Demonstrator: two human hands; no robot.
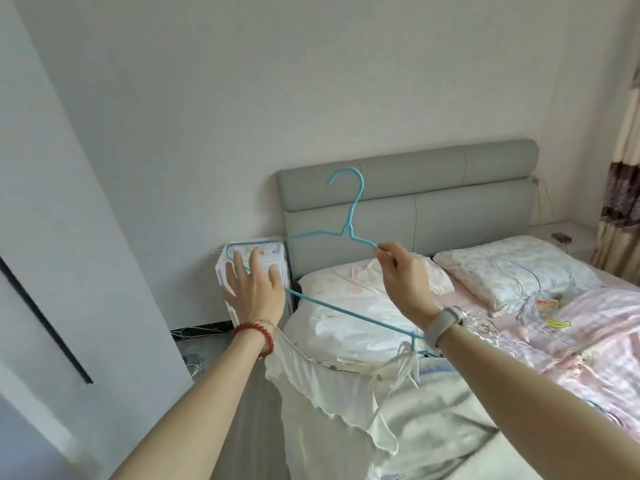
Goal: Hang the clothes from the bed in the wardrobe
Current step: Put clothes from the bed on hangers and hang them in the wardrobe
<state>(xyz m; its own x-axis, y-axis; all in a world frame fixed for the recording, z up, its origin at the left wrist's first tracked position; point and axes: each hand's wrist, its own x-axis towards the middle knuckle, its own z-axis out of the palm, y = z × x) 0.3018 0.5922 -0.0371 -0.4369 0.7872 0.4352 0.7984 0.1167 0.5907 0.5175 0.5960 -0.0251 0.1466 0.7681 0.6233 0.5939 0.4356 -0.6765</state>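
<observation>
A cream garment [325, 393] is draped over the blue hanger [349, 233] above the bed [519, 393], pinched by the right hand [403, 275]; left hand [252, 289] spread; wardrobe hanging judged still undone

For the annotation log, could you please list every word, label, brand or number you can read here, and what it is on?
None can be read.
The white box beside the bed carries faint printing, too blurred to read.
The pink quilt and the pillow show only drawn patterns, no letters.
The blue hanger, pinched by the right hand, and the wristband show no marking.
</observation>
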